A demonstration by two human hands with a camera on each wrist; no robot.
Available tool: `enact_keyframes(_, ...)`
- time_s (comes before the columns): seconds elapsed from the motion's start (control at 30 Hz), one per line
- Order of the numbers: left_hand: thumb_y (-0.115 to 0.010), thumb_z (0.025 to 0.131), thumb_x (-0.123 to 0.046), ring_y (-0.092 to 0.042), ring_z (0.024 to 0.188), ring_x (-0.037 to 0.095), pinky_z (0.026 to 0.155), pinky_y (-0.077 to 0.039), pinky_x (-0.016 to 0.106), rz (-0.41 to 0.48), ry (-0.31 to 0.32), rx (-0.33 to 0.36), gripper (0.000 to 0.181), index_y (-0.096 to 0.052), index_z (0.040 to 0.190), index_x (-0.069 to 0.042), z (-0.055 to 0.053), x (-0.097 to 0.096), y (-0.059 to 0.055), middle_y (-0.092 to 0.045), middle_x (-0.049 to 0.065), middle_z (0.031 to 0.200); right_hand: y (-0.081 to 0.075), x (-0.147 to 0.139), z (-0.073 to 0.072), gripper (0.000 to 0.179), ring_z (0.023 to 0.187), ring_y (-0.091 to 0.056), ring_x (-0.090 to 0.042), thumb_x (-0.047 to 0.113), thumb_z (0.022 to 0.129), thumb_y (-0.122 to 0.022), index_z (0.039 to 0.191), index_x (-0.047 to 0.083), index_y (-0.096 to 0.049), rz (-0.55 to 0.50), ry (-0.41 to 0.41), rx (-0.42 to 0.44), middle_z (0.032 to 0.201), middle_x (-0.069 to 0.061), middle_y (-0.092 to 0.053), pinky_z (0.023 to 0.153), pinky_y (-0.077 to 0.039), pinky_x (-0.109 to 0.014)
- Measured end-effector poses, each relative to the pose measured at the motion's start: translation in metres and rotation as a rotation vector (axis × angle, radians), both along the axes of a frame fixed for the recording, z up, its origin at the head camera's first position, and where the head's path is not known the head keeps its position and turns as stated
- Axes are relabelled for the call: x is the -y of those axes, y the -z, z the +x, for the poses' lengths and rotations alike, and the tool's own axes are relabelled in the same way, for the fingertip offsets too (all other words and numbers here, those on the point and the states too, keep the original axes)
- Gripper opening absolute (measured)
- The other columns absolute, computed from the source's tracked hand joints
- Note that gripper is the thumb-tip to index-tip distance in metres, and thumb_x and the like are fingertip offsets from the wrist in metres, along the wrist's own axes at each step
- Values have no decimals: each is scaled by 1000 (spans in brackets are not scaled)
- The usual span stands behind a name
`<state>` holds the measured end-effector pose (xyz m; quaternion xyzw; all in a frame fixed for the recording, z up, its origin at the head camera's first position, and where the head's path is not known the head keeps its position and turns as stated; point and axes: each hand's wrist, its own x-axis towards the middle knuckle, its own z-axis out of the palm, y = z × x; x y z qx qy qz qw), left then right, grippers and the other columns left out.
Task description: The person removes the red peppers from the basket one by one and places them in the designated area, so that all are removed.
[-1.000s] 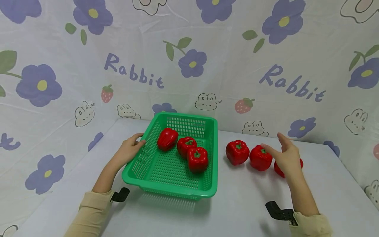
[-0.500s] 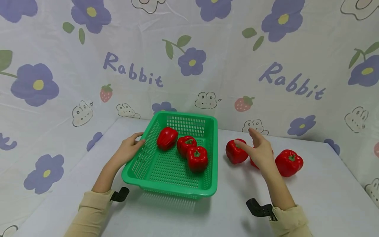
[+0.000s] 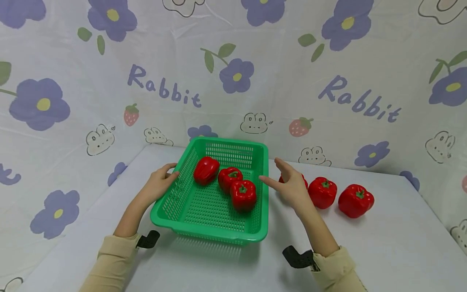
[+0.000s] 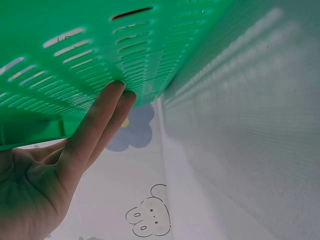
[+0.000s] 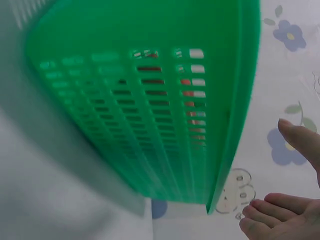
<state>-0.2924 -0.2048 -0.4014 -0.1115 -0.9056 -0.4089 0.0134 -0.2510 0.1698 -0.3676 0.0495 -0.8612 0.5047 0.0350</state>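
A green plastic basket (image 3: 215, 227) with slotted walls stands on the white table, holding three red bell peppers, one of them a pepper (image 3: 243, 196) at the right wall. My left hand (image 3: 160, 183) grips its left rim, thumb at the edge; in the left wrist view, straight fingers (image 4: 95, 125) lie against the outer wall. My right hand (image 3: 292, 187) is beside the right rim with nothing in it, thumb and fingers spread apart. Behind it a bell pepper (image 3: 305, 181) is mostly hidden. In the right wrist view, the fingers (image 5: 272, 215) are outside the basket wall.
Two more red bell peppers, a middle one (image 3: 322, 192) and a far-right one (image 3: 356, 201), sit in a row to the right of the right hand. A flower-and-rabbit printed cloth (image 3: 284, 81) hangs along the table's back edge.
My right hand has moved left, from over the far-right pepper past the middle one to the basket's right rim, staying spread. The left hand and the basket have kept their places.
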Motion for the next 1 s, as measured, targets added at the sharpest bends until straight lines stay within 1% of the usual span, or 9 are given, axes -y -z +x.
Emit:
enact_keyframes(0.13, -43, 104, -29, -71, 91, 27, 73, -57, 34, 8, -10, 22, 54, -33, 149, 1, -1, 0, 1, -66, 31, 117, 3, 14, 0, 85, 147, -32, -32, 36, 86, -74, 154, 10, -30, -11, -41, -12, 159, -11, -33, 111, -37, -45)
enact_keyframes(0.27, -42, 105, -27, -71, 91, 28, 73, -57, 33, 6, -15, 35, 53, -32, 150, 1, -2, 0, 1, -65, 31, 118, 5, 27, 1, 85, 147, -32, -32, 36, 85, -75, 154, 12, -30, -22, -73, 3, 158, -11, -34, 111, -38, -46)
enact_keyframes(0.37, -42, 105, -27, -71, 90, 27, 71, -57, 32, 2, -15, 37, 54, -31, 150, 1, -3, 1, 1, -65, 31, 119, 7, 36, 1, 85, 147, -32, -32, 34, 84, -76, 153, 13, -31, -23, -75, 23, 158, -11, -35, 110, -39, -46)
enact_keyframes(0.5, -42, 105, -27, -71, 90, 27, 71, -57, 33, -1, -19, 38, 54, -31, 150, 1, -1, 1, -1, -65, 31, 118, 6, 46, 2, 85, 146, -33, -34, 33, 84, -77, 153, 13, -32, 2, -65, 24, 157, -12, -37, 108, -41, -48)
enact_keyframes(0.7, -42, 105, -27, -71, 90, 27, 71, -57, 32, -3, -16, 33, 54, -31, 150, 1, -3, 1, 1, -65, 30, 118, 4, 60, 5, 82, 144, -35, -37, 30, 85, -76, 152, 8, -34, 25, -81, 23, 155, -15, -39, 104, -44, -53)
enact_keyframes(0.83, -42, 105, -27, -72, 89, 27, 70, -57, 32, 1, -11, 34, 54, -31, 150, 1, -4, 1, 2, -65, 31, 118, 5, 70, 7, 82, 143, -37, -37, 27, 85, -76, 151, 5, -34, 39, -64, 25, 154, -17, -40, 101, -46, -54)
enact_keyframes(1.0, -42, 105, -31, -71, 94, 29, 75, -57, 35, -2, -6, 25, 56, -33, 149, 1, -1, 2, 1, -65, 31, 118, 6, 77, 8, 82, 141, -38, -39, 20, 84, -77, 150, 0, -33, 70, -43, 8, 152, -21, -40, 99, -48, -54)
